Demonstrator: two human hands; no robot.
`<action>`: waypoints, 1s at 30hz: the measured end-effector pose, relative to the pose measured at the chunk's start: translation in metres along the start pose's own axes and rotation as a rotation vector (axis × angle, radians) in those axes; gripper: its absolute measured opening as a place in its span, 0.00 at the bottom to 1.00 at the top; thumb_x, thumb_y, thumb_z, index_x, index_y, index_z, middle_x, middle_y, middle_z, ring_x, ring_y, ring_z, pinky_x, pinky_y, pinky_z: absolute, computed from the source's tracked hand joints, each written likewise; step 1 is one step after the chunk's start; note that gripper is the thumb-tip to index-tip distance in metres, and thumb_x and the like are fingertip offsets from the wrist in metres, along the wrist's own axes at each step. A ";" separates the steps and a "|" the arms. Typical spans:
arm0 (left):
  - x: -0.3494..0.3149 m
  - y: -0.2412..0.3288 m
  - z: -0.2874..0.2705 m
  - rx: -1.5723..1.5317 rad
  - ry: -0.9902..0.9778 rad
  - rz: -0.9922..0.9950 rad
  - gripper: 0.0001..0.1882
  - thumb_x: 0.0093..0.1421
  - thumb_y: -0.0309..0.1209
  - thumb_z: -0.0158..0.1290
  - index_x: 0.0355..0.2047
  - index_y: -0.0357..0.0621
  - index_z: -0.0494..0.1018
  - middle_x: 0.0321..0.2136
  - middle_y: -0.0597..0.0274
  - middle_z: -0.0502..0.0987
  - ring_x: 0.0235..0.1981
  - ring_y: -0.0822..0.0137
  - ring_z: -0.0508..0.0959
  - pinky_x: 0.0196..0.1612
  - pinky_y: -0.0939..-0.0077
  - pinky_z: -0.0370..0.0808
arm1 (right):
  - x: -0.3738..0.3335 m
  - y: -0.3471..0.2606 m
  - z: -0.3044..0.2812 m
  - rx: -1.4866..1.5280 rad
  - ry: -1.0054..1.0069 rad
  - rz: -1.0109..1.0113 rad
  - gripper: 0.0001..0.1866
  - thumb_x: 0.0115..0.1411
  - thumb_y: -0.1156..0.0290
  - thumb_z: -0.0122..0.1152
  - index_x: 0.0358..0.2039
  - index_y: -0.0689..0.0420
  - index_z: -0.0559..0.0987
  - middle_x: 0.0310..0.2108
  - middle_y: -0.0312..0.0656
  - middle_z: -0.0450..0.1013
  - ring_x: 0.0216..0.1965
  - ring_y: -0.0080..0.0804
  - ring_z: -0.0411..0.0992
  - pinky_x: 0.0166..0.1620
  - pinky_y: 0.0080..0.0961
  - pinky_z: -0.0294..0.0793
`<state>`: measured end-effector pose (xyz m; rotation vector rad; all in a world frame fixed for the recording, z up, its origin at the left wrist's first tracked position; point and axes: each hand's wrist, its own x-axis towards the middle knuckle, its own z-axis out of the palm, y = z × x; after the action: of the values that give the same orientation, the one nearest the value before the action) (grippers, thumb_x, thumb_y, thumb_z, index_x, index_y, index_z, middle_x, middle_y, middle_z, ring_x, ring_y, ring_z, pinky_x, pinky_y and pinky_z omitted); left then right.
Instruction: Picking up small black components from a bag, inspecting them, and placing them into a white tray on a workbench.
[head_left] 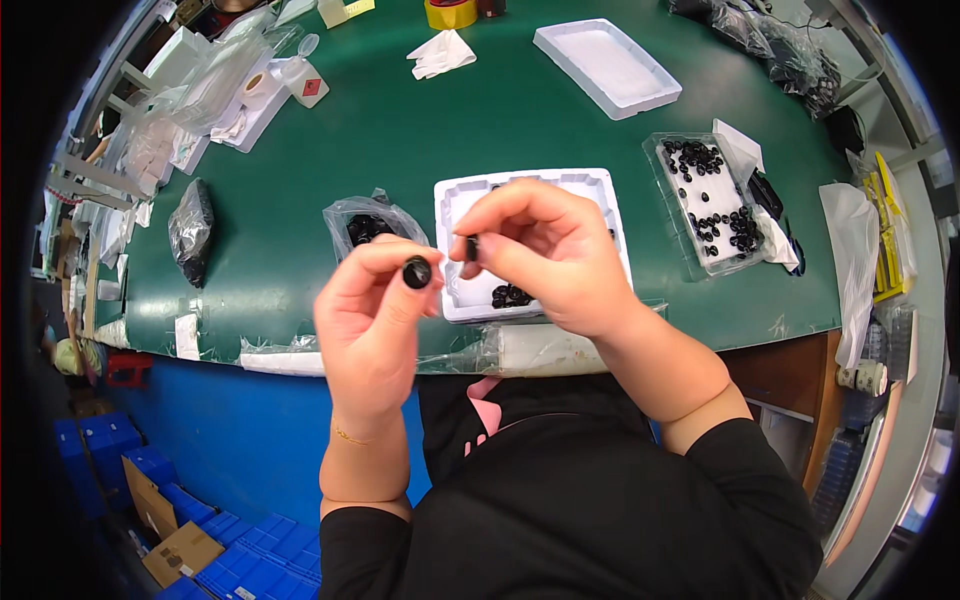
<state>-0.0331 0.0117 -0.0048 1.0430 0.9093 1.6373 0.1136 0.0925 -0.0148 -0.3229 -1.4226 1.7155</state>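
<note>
Both my hands are raised over the near part of the green table. My left hand (375, 310) pinches a small round black part (417, 272) with a glossy, ring-like face between thumb and fingers. Just right of it, my right hand (550, 250) grips another small black piece (473, 248) between thumb and forefinger; its exact kind is too small to tell. The two pieces are apart. Below my right hand stands a white plastic tray (455, 190) with several black parts (510, 296) near its front edge. My hands hide much of its inside.
Left of the tray lies an open clear bag (345, 215) of black parts. To the right sits a clear-walled tray (715, 262) of small black pieces. Farther back are a white tray (610, 65), a white cloth (441, 53) and a bottle (305, 82). A wrapped bag (192, 230) lies far left.
</note>
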 end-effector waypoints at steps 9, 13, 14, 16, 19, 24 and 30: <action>0.022 0.009 -0.047 1.461 0.370 0.327 0.07 0.51 0.20 0.52 0.32 0.40 0.74 0.27 0.63 0.73 0.28 0.69 0.71 0.29 0.81 0.64 | 0.030 0.064 0.019 -0.864 -0.056 -0.320 0.10 0.50 0.79 0.57 0.34 0.57 0.78 0.33 0.44 0.72 0.36 0.37 0.71 0.38 0.28 0.72; 0.032 -0.012 -0.043 1.614 0.340 0.488 0.08 0.50 0.21 0.53 0.31 0.42 0.75 0.28 0.62 0.73 0.30 0.65 0.71 0.31 0.76 0.66 | 0.021 0.058 -0.014 -0.963 0.010 -0.201 0.08 0.49 0.78 0.57 0.31 0.57 0.79 0.32 0.42 0.72 0.36 0.40 0.70 0.39 0.30 0.71; 0.035 -0.019 -0.035 1.477 0.235 0.462 0.06 0.51 0.22 0.52 0.31 0.41 0.75 0.28 0.62 0.73 0.30 0.63 0.72 0.31 0.73 0.67 | 0.020 0.055 -0.029 -1.063 0.021 -0.148 0.06 0.49 0.77 0.57 0.30 0.57 0.78 0.31 0.42 0.72 0.36 0.40 0.70 0.39 0.30 0.70; 0.040 -0.037 -0.021 1.287 0.050 0.371 0.05 0.52 0.24 0.51 0.30 0.40 0.74 0.29 0.60 0.72 0.30 0.59 0.73 0.32 0.68 0.70 | 0.020 0.049 -0.057 -1.220 0.067 -0.003 0.06 0.49 0.76 0.57 0.29 0.58 0.78 0.29 0.42 0.72 0.36 0.39 0.70 0.39 0.31 0.70; 0.051 -0.069 -0.009 1.242 -0.119 0.261 0.05 0.52 0.24 0.51 0.29 0.39 0.74 0.30 0.57 0.72 0.30 0.54 0.74 0.33 0.65 0.72 | 0.016 0.042 -0.087 -1.362 0.056 0.203 0.06 0.49 0.76 0.57 0.29 0.58 0.79 0.28 0.42 0.72 0.36 0.38 0.70 0.39 0.31 0.69; 0.062 -0.106 -0.011 1.319 -0.346 0.093 0.05 0.52 0.25 0.52 0.30 0.37 0.73 0.30 0.53 0.72 0.30 0.50 0.75 0.33 0.64 0.73 | 0.014 0.050 -0.102 -1.228 -0.074 0.412 0.06 0.48 0.75 0.58 0.28 0.58 0.79 0.28 0.42 0.72 0.36 0.37 0.70 0.39 0.30 0.69; 0.058 -0.111 -0.013 1.375 -0.324 -0.009 0.06 0.51 0.24 0.53 0.29 0.35 0.73 0.29 0.50 0.72 0.30 0.50 0.75 0.34 0.63 0.73 | 0.009 0.058 -0.105 -1.288 -0.114 0.219 0.04 0.48 0.75 0.58 0.27 0.59 0.78 0.28 0.43 0.73 0.32 0.36 0.71 0.38 0.28 0.71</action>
<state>-0.0202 0.0959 -0.0975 2.0822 1.8295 0.6010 0.1528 0.1713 -0.0968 -1.0893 -2.4908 0.7253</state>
